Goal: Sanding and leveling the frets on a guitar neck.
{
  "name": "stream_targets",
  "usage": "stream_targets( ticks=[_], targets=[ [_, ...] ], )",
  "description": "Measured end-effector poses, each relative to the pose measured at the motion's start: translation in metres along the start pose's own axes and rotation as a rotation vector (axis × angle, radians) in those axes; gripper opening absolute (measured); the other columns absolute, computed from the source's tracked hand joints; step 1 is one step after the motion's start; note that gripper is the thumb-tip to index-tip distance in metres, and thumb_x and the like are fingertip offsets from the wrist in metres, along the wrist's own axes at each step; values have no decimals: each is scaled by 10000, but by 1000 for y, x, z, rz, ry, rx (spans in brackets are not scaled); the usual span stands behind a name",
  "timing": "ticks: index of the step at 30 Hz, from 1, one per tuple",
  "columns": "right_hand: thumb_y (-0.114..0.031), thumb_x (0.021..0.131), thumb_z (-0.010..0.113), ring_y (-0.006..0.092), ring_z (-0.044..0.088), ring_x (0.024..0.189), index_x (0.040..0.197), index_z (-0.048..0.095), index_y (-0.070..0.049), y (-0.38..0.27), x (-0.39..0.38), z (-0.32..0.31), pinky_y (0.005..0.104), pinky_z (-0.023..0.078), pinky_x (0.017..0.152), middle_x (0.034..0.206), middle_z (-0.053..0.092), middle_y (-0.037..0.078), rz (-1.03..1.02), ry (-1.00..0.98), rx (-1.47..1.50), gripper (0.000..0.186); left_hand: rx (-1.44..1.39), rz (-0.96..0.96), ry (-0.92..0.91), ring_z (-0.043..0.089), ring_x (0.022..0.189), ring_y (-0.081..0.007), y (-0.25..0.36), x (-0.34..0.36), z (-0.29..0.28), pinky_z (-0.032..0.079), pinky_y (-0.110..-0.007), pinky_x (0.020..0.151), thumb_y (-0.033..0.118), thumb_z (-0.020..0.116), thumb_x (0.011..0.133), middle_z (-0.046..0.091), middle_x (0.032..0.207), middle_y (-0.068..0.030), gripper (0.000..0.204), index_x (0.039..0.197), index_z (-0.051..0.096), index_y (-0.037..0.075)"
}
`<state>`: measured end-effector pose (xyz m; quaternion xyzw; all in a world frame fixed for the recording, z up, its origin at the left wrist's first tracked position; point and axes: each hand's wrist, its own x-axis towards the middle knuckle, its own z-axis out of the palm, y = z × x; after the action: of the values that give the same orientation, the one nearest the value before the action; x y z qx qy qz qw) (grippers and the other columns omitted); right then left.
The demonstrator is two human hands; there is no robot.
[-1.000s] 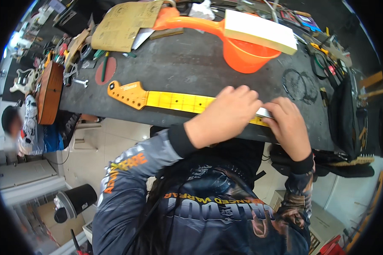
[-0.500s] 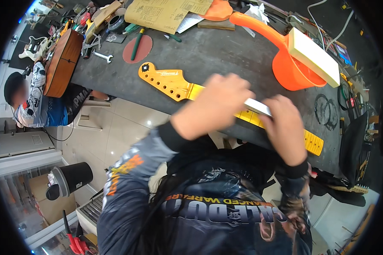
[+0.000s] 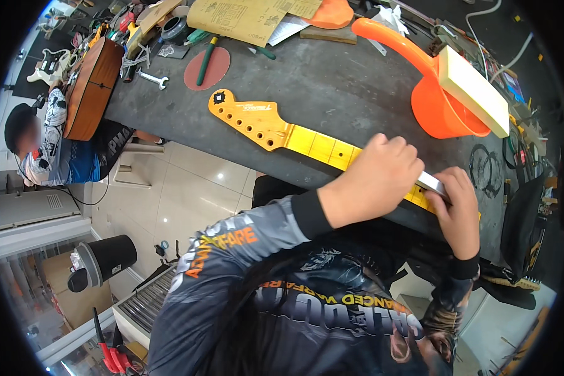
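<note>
While the guitar neck (image 3: 319,146) is lying along the near edge of the table (image 3: 332,94), its headstock (image 3: 249,118) pointing to your left, you are holding a pale bar (image 3: 431,184) over its yellow face. Your left hand (image 3: 373,182) is curling over one end of the bar, fingers bent and apparently clamped on it, though the neck-side fingertips are being hidden by the hand itself. Your right hand (image 3: 457,210) is gripping the other end, thumb on the near side and fingers on the far side, and a short stretch of the bar is showing between your two hands.

To be working well here, you should probably be giving both ends equal weight, so that the bar is sitting level rather than rocking. Its underside is not showing, so you are likely needing to judge by feel whether it is lying flush. Since no clamp is showing on the neck, it could be slipping if you are pressing unevenly; steady, moderate force along its length is looking safer than shoving sideways. The orange dipper (image 3: 438,109), with a pale block (image 3: 475,91) resting on it, is standing beyond your right hand and is hardly crowding your grip.
</note>
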<state>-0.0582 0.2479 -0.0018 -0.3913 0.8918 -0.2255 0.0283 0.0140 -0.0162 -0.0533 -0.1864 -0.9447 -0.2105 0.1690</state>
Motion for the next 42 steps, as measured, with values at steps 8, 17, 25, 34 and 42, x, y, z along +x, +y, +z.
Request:
stream_targets(
  ticks=[8, 17, 25, 34, 42],
  targets=[
    [-174, 974, 907, 397, 725, 1137, 1126, 752, -61, -95, 98, 86, 515, 594, 975, 1127, 718, 145, -248, 109, -29, 245, 8, -59, -20, 716, 1155, -362, -113, -73, -97, 534, -509, 996, 110, 864, 973, 767, 1176, -96, 300, 1260, 778, 88],
    [-168, 952, 933, 397, 734, 1120, 1169, 797, -68, -37, 43, 45, 526, 569, 942, 1120, 738, 123, -154, 100, -40, 275, -28, -31, -6, 714, 1134, -356, -48, -30, -45, 542, -493, 974, 98, 825, 985, 750, 1136, -101, 253, 1231, 769, 80],
    [-77, 950, 900, 433, 714, 1118, 1171, 795, -7, -3, 6, 0, 531, 583, 978, 1136, 720, 173, 34, -33, 19, 254, -31, 68, -20, 708, 1112, -323, -9, 4, -6, 535, -483, 935, 151, 821, 994, 727, 1089, -88, 158, 1126, 748, 106],
    [-299, 1051, 869, 319, 722, 1119, 1095, 769, -109, -120, 115, 117, 462, 569, 940, 1116, 721, 84, -273, 221, -35, 219, -13, -166, -74, 727, 1164, -411, -131, -87, -122, 564, -518, 1006, 39, 854, 945, 789, 1195, -127, 308, 1240, 765, 57],
    [-187, 944, 937, 382, 715, 1133, 1197, 798, -65, 24, -18, -6, 486, 528, 967, 1147, 729, 133, -95, 87, -144, 313, -56, -1, 13, 699, 1107, -363, 25, 16, 13, 537, -508, 927, 106, 784, 971, 705, 1115, -109, 199, 1166, 746, 96]
  ],
)
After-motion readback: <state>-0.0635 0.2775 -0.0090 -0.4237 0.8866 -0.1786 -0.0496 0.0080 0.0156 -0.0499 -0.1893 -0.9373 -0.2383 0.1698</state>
